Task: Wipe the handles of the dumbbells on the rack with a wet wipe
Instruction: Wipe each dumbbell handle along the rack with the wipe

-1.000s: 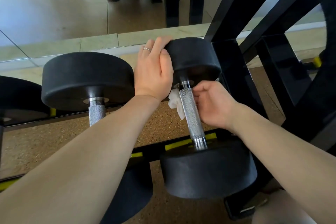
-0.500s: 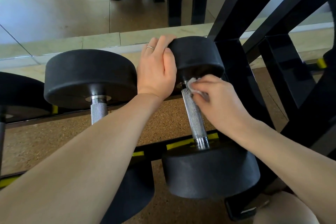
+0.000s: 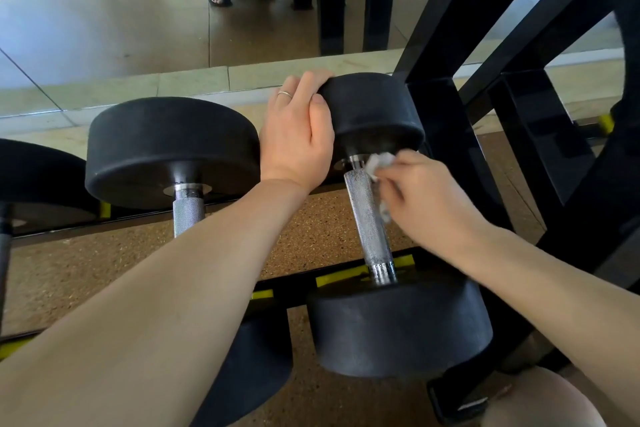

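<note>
A small black dumbbell lies on the rack, its knurled steel handle (image 3: 367, 218) running from a far head (image 3: 374, 107) to a near head (image 3: 398, 329). My left hand (image 3: 298, 135) grips the far head's left side, fingers curled over its top. My right hand (image 3: 426, 198) holds a crumpled white wet wipe (image 3: 379, 163) against the right side of the handle near its far end. Left of it rests a larger dumbbell (image 3: 169, 146) with its own handle (image 3: 188, 215) partly behind my left forearm.
The black rack's uprights (image 3: 446, 135) stand close on the right, and its yellow-marked front rail (image 3: 346, 277) passes under the handles. A third dumbbell head (image 3: 31, 173) shows at the far left. A mirror (image 3: 138, 21) runs behind the rack. My knee (image 3: 540, 402) is at the bottom right.
My right hand has shifted the wipe from the left of the handle, over its top end, to the right side. My left hand has stayed on the far head.
</note>
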Available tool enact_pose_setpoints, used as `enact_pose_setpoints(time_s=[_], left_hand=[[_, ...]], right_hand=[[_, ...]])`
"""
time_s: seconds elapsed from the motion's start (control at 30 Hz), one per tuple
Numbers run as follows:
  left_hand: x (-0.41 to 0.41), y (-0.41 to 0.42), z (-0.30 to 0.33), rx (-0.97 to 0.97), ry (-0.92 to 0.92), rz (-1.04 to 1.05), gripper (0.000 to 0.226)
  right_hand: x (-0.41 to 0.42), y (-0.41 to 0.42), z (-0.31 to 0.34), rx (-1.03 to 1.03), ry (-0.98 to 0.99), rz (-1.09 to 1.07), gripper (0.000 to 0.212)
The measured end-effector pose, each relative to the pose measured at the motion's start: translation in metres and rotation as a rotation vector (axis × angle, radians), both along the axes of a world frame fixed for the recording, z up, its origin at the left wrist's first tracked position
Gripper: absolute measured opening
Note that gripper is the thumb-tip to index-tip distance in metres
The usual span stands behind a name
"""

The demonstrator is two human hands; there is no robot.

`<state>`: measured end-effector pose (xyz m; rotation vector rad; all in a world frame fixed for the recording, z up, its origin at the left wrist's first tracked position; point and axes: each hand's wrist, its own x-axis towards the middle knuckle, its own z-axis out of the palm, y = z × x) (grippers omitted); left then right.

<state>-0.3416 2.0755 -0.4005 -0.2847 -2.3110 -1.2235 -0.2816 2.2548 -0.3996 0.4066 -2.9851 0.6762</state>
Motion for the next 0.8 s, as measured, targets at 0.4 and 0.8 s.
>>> enact_pose_setpoints(time_s=[0.4, 0.8], left_hand=[[0.0, 0.0, -0.001, -0.001, -0.005, 0.014, 0.04], [0.002, 0.001, 0.001, 0.003, -0.013, 0.01, 0.041]], right_hand=[[0.007, -0.01, 0.037, -0.627, -0.554, -0.317, 0.028], [0.003, -0.011, 0.003, 0.423, 0.197, 0.257, 0.067]])
